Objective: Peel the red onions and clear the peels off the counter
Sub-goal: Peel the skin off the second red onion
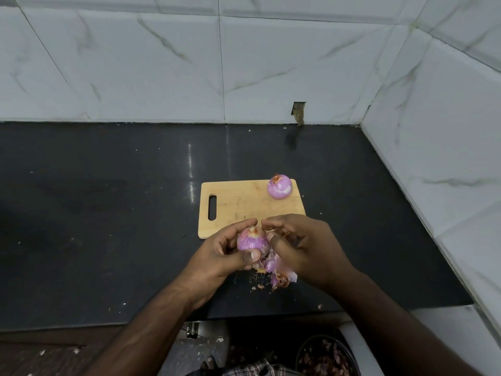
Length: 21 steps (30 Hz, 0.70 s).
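My left hand (225,253) grips a partly peeled red onion (250,240) just in front of the wooden cutting board (238,204), thumb on its near side. My right hand (303,245) is against the onion's right side with fingers curled, apparently pinching its skin; the contact is partly hidden. A pile of purple peels (279,272) lies on the black counter (108,213) under my right hand. A second, peeled onion (279,186) sits at the board's far right corner.
White marble-look tiled walls close the counter at the back and right. Small peel crumbs are scattered near the counter's front edge. Below the edge, on the floor at the lower right, stands a dark bin (325,356) holding peels.
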### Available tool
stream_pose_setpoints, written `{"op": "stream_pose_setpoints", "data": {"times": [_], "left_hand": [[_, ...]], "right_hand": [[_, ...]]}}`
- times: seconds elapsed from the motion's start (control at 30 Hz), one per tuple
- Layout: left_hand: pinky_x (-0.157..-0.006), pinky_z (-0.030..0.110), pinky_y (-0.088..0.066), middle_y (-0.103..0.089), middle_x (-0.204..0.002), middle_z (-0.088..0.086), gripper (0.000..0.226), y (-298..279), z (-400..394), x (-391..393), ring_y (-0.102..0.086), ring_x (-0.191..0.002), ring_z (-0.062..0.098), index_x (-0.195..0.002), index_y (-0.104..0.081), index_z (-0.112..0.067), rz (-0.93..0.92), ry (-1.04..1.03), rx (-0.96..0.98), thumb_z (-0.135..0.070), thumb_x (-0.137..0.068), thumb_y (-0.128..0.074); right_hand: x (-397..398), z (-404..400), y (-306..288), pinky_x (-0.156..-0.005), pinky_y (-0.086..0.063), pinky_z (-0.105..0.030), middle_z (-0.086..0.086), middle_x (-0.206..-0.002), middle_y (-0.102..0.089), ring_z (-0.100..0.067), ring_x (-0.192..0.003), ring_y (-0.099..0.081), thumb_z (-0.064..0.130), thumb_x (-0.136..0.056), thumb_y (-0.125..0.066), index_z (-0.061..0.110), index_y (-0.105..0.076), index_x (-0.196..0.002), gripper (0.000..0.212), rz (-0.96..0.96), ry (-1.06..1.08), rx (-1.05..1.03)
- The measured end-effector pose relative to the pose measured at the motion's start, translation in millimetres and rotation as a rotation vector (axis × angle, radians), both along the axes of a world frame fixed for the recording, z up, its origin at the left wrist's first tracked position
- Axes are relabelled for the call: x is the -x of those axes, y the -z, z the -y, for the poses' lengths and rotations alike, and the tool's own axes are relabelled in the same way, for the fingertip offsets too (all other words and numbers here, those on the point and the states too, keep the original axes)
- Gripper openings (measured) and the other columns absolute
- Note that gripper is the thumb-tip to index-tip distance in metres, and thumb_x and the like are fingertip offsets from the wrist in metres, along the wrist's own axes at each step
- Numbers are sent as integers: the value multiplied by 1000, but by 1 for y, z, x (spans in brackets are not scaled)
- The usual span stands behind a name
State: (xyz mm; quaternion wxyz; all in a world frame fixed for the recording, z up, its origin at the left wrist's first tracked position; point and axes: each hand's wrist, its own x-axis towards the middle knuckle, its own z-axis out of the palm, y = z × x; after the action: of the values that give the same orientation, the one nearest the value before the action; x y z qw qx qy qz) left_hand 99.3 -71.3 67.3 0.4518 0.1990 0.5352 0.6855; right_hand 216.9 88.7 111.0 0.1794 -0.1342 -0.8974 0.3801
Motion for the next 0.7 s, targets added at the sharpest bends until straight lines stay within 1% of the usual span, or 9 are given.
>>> {"op": "stream_pose_setpoints", "data": {"times": [0.07, 0.13, 0.23, 0.3, 0.37, 0.43, 0.5, 0.6, 0.7], "left_hand": [[-69, 24, -55, -73, -110, 9, 72, -1, 0, 0, -68, -88, 15, -136, -58, -14, -12, 11, 8, -18, -69, -84], [-70, 24, -55, -73, -113, 9, 73, -3, 0, 0, -68, -91, 17, -136, -59, -16, -23, 18, 21, -23, -68, -84], [-70, 26, -54, -72, -115, 11, 73, -3, 1, 0, -66, -93, 18, -135, -60, -18, -64, 25, 46, -29, -67, -83], [-69, 26, -53, -72, -115, 10, 71, -4, 2, -1, -66, -93, 18, -135, -60, -17, -87, 37, 51, -28, -68, -82], [-68, 26, -53, -72, -114, 8, 70, -4, 2, -2, -66, -93, 16, -135, -60, -16, -98, 48, 47, -27, -69, -81], [-68, 27, -53, -72, -113, 7, 68, -5, 3, -1, -66, -92, 16, -134, -61, -17, -103, 43, 51, -28, -70, -81], [-69, 28, -53, -72, -111, 4, 68, -5, 3, 1, -66, -90, 15, -134, -62, -19, -106, 34, 67, -30, -69, -81], [-67, 27, -52, -73, -107, 0, 68, -5, 4, 2, -65, -85, 11, -133, -62, -20, -99, 29, 80, -31, -68, -81], [-65, 25, -52, -73, -109, 3, 66, -4, 3, 0, -65, -87, 13, -132, -63, -18, -108, 38, 63, -28, -70, -80]], "right_hand": [[-1, 2, -2, -77, -58, -28, 8, -103, -74, -5, -91, -68, 19, -85, -64, 18, -71, -116, 32, -18, -63, -62], [0, 3, -2, -76, -58, -30, 6, -104, -74, -8, -91, -67, 22, -86, -64, 16, -70, -117, 32, -13, -98, -165], [1, 6, 0, -69, -59, -29, 4, -93, -75, -8, -80, -67, 21, -84, -68, 13, -73, -108, 25, -70, -82, -280], [4, 6, 1, -66, -59, -31, 3, -87, -75, -9, -76, -67, 15, -83, -69, 12, -75, -102, 20, -105, -55, -293], [5, 6, 2, -65, -59, -32, 3, -86, -75, -10, -75, -68, 12, -84, -68, 13, -76, -100, 18, -135, -23, -262], [5, 5, 1, -67, -59, -32, 4, -88, -76, -8, -77, -70, 9, -85, -68, 14, -76, -102, 19, -174, -4, -162], [3, 4, -1, -70, -59, -30, 5, -93, -76, -7, -81, -70, 10, -86, -67, 14, -75, -107, 22, -168, -44, -112], [4, 5, -1, -65, -57, -29, 5, -88, -75, -6, -76, -67, 15, -85, -69, 14, -75, -105, 21, -139, -117, -215], [6, 4, 1, -59, -56, -35, 2, -80, -74, -12, -69, -67, 14, -83, -69, 11, -77, -97, 16, -174, -74, -246]]}}
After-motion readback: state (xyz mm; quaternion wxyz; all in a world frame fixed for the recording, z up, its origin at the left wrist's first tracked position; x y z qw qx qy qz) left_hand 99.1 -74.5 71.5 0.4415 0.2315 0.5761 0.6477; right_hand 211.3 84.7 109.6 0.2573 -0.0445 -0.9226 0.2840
